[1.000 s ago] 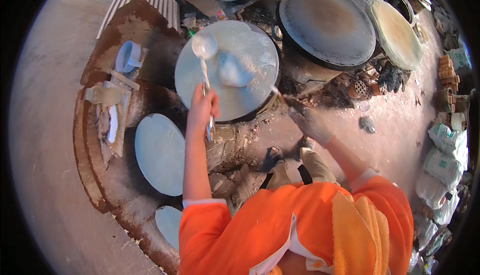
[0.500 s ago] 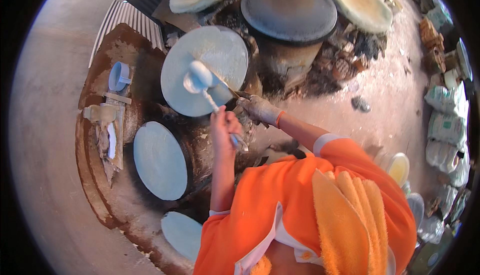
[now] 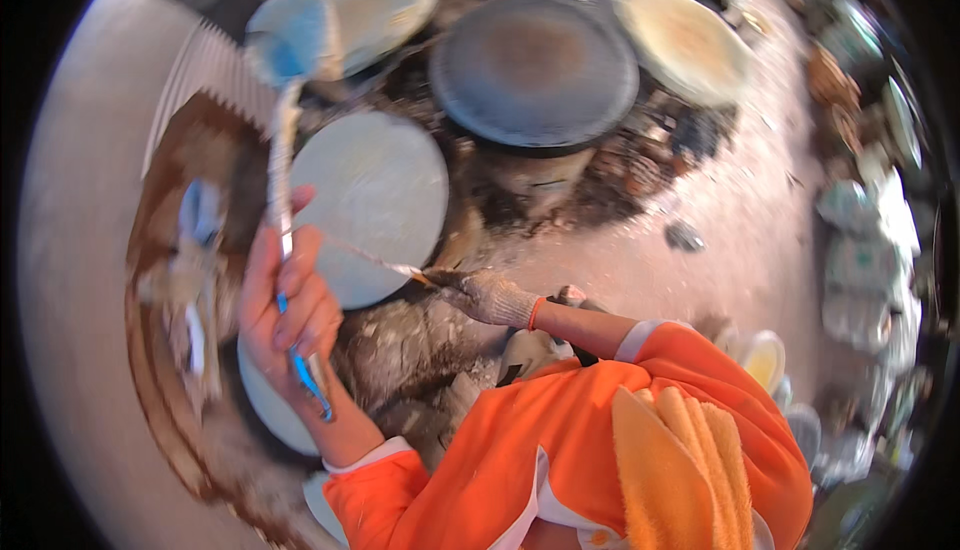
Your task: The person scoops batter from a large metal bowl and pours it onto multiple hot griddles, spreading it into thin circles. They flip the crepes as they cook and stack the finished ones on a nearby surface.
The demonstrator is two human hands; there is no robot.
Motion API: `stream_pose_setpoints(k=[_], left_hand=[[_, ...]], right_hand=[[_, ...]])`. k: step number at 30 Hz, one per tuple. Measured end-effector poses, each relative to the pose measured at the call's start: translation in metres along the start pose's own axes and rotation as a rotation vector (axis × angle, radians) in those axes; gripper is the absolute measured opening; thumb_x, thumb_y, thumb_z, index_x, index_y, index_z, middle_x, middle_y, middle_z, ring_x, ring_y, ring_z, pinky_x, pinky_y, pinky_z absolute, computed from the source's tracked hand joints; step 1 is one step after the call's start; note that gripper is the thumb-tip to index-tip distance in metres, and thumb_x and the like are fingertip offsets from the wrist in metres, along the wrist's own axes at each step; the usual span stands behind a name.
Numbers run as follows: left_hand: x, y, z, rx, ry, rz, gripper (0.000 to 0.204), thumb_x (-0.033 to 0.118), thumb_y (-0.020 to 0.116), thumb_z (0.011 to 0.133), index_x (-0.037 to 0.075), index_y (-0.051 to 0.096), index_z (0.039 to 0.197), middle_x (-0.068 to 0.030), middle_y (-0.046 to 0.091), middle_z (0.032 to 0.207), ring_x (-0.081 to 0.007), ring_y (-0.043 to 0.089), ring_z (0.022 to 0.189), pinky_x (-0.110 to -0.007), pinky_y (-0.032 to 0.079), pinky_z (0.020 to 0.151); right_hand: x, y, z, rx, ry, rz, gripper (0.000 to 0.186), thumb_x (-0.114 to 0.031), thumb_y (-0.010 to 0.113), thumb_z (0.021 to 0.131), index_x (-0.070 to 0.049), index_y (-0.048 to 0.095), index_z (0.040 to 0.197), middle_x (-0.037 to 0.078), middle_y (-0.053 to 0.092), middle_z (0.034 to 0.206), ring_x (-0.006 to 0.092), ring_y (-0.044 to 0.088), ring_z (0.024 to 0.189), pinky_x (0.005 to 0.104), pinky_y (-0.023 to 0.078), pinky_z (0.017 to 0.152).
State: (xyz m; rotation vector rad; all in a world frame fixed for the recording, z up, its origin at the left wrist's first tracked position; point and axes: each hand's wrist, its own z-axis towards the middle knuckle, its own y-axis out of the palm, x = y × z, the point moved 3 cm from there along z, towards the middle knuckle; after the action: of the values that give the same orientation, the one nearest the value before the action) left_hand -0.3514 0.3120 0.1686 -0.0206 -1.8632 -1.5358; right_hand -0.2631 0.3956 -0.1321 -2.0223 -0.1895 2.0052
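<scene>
In the head view, the left hand (image 3: 290, 300) was closed around the handle of a ladle (image 3: 283, 140), which it held upright, with the blue and white bowl high at the upper left; this bowl was blurred. The blue, curved end of the handle came out below the fingers, near the wrist

The right hand (image 3: 490, 298), in a pale glove with orange cuff, was gripping a thin tool (image 3: 405, 269). This tool pointed to the left, over the pale round plate (image 3: 375, 200); whether it touched the plate, I cannot tell

The pale plate was between the two hands and a little farther away. Behind it, to the right, there was a dark round plate (image 3: 535, 70), and just beside this one a cream-coloured disc (image 3: 685, 45). At the left was a blue cup (image 3: 200, 212), also blurred
</scene>
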Motion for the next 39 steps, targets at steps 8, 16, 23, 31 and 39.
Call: stream_pose_setpoints(k=[8,16,23,31,39], left_hand=[[-0.072,0.015,0.112,-0.039,-0.230,-0.055,0.035,0.018,0.031,0.098,-0.007,0.035,0.123,-0.0020,0.038,0.070,-0.0025,0.030,0.038,-0.019,0.031,0.031],[-0.207,-0.028,0.242,0.213,-0.240,0.410,0.028,0.024,0.034,0.097,0.004,0.046,0.111,-0.0025,0.042,0.065,-0.0042,0.030,0.037,-0.021,0.029,0.034],[-0.209,-0.090,0.267,0.304,-0.014,2.419,0.041,0.018,0.047,0.089,0.009,0.039,0.128,-0.0161,0.056,0.090,-0.0328,0.060,0.072,-0.042,0.049,0.061],[-0.186,-0.104,0.314,0.210,0.084,2.316,0.039,0.014,0.046,0.089,0.005,0.036,0.126,-0.0224,0.056,0.096,-0.0383,0.060,0.081,-0.046,0.049,0.066],[-0.119,-0.151,0.297,0.354,0.409,1.874,0.019,0.014,0.049,0.089,0.005,0.045,0.106,-0.0129,0.057,0.075,-0.0273,0.057,0.060,-0.038,0.043,0.050]], right_hand=[[0.028,-0.223,-0.031,0.724,0.613,0.596,0.042,-0.029,0.046,0.091,-0.020,0.043,0.132,-0.003,0.043,0.056,0.0072,0.040,0.045,0.0243,0.037,0.042],[0.070,-0.281,-0.036,0.749,0.769,0.859,0.034,-0.039,0.052,0.086,-0.007,0.051,0.075,0.004,0.049,0.056,0.0155,0.046,0.044,0.0310,0.037,0.038],[0.077,-0.294,-0.038,0.757,0.647,0.765,0.032,-0.036,0.047,0.088,-0.007,0.056,0.098,0.004,0.049,0.057,0.0181,0.047,0.042,0.0330,0.040,0.038],[0.015,-0.304,-0.022,0.833,0.629,0.159,0.037,-0.021,0.047,0.090,-0.014,0.048,0.126,0.016,0.060,0.108,0.0218,0.057,0.100,0.0317,0.041,0.087],[0.043,-0.291,0.003,0.815,0.411,-0.026,0.040,-0.024,0.046,0.089,-0.017,0.045,0.129,0.015,0.061,0.108,0.0227,0.059,0.101,0.0306,0.043,0.085]])
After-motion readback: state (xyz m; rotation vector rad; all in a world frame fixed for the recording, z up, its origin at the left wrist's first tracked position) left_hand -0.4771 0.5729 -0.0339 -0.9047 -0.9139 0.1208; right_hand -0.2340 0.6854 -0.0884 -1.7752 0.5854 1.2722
